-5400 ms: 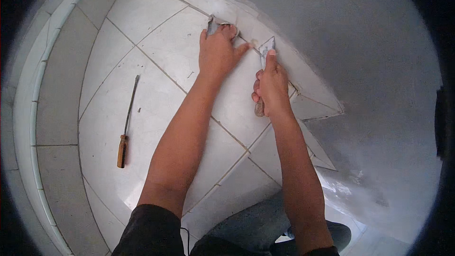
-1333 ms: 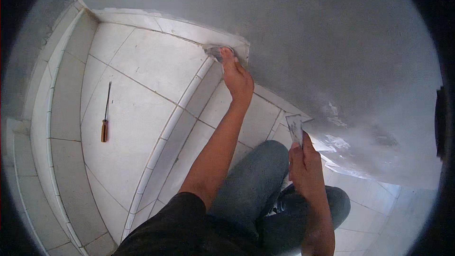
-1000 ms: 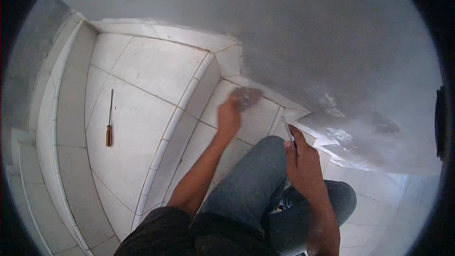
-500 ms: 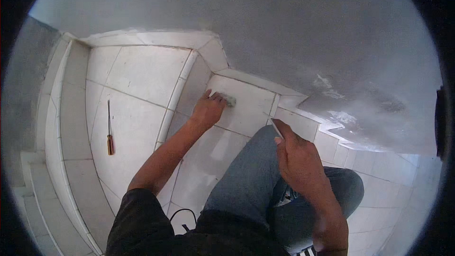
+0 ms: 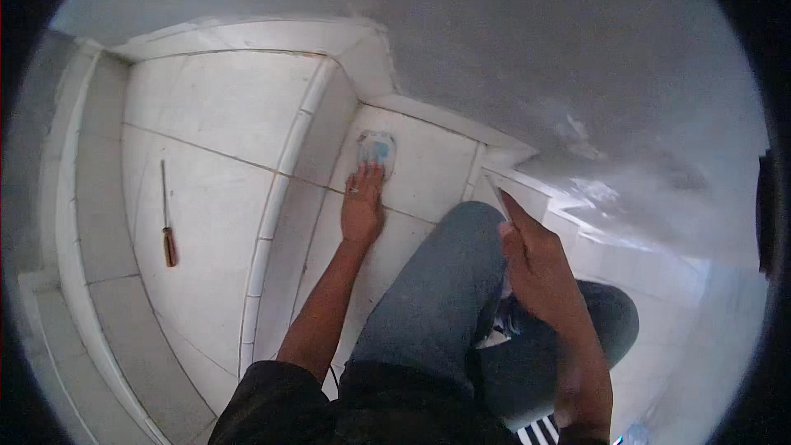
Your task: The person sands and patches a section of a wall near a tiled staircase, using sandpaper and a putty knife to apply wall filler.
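Observation:
My left hand point(image 5: 363, 206) lies on the white floor tile with fingers stretched out. Its fingertips rest on a small crumpled-looking piece point(image 5: 376, 147), whitish with a light blue middle; its kind is unclear. My right hand point(image 5: 540, 259), raised beside my bent knee, is closed round a thin, flat, pale tool point(image 5: 498, 189). The tool's narrow end points up toward the wall, and its handle is hidden in the grip. A screwdriver point(image 5: 167, 227) with an amber handle and a long shaft lies on the higher tiled step to the left.
A rounded tile edge point(image 5: 280, 173) separates the higher step from the surface under my left hand. Ahead rises a grey wall point(image 5: 535, 49) with pale worn patches and a stepped tile skirting. More tiled steps point(image 5: 115, 313) run down at far left. My jeans-clad legs point(image 5: 428, 288) fill the near middle.
My left hand has straightened, its fingers now pointing away from me, and more of the whitish-blue piece shows. The view has shifted slightly. My right hand still grips the pale tool.

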Tool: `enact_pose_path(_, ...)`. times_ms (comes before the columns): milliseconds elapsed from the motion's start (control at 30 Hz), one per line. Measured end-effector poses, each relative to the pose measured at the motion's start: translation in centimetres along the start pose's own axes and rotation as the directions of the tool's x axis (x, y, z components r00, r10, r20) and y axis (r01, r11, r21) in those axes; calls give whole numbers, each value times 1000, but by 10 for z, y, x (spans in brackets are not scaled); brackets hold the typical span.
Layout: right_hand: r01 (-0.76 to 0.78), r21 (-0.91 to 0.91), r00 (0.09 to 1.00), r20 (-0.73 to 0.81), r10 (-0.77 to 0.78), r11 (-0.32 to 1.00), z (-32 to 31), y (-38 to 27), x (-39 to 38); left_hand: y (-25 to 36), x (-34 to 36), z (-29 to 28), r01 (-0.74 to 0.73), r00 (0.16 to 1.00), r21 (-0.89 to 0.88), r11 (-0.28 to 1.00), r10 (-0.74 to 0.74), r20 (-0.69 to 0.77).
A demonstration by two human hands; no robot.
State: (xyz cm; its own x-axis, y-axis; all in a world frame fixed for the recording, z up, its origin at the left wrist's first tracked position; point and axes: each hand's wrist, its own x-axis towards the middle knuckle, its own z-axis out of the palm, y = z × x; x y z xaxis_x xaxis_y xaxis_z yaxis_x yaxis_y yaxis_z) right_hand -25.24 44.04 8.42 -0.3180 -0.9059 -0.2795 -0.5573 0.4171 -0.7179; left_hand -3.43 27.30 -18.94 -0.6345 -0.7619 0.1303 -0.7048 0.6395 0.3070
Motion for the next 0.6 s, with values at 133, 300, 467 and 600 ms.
enact_pose_path(133,30,-355,992,127,17,934,14,9,-4,-4,3,-1,-21,998,-80,997,16,-58)
enact_pose_path(300,176,-326,865,501,12,929,41,3,-19,4,3,-6,-90,991,-41,995,86,-100)
enact_pose_path(467,267,-252,871,477,-121,930,54,-1,-30,1,1,-6,-59,998,-84,995,55,-44)
enact_pose_path(600,334,-264,881,428,-201,905,52,9,-31,-1,1,-3,-110,993,-44,993,108,-48)
